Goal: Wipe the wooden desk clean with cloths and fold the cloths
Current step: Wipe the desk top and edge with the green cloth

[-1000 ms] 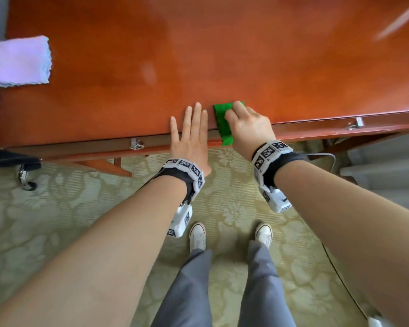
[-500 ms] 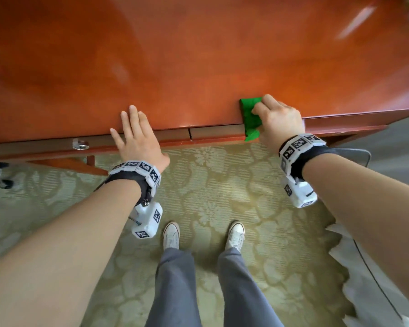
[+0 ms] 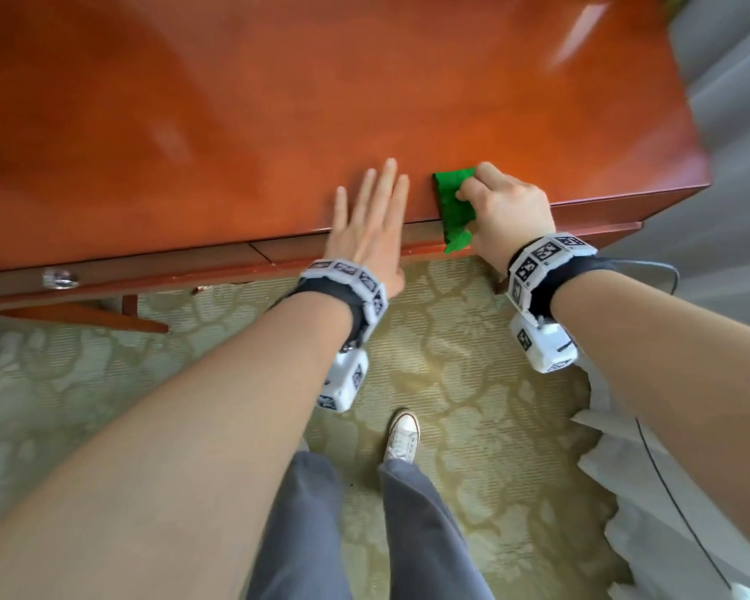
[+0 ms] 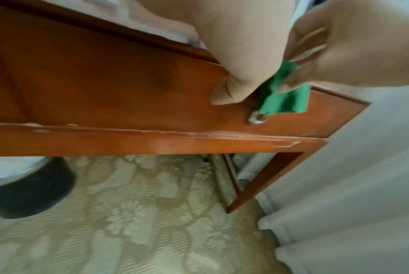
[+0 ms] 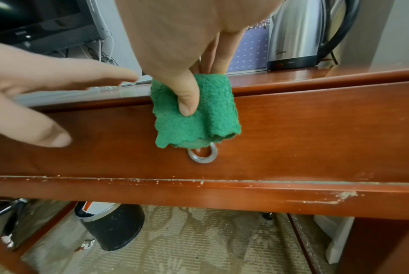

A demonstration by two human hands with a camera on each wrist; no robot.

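Observation:
A folded green cloth (image 3: 453, 205) hangs over the front edge of the glossy wooden desk (image 3: 278, 101), near its right end. My right hand (image 3: 501, 205) grips it, fingers on top. In the right wrist view the thumb presses the green cloth (image 5: 213, 115) against the drawer front, just above a metal ring pull (image 5: 202, 154). My left hand (image 3: 371, 214) lies flat on the desk edge just left of the cloth, fingers straight, holding nothing. The left wrist view shows the green cloth (image 4: 285, 101) between both hands.
A second drawer pull (image 3: 60, 279) sits far left on the desk front. A black bin (image 5: 112, 226) stands under the desk on patterned carpet. A steel kettle (image 5: 292, 37) and a monitor (image 5: 34, 24) are at the back of the desk. Pale curtains (image 3: 732, 101) hang past the right end.
My right hand has slid the green cloth rightward along the front edge, towards the desk's right end. My left hand trailed behind, then closed up beside it. The white cloth left the view.

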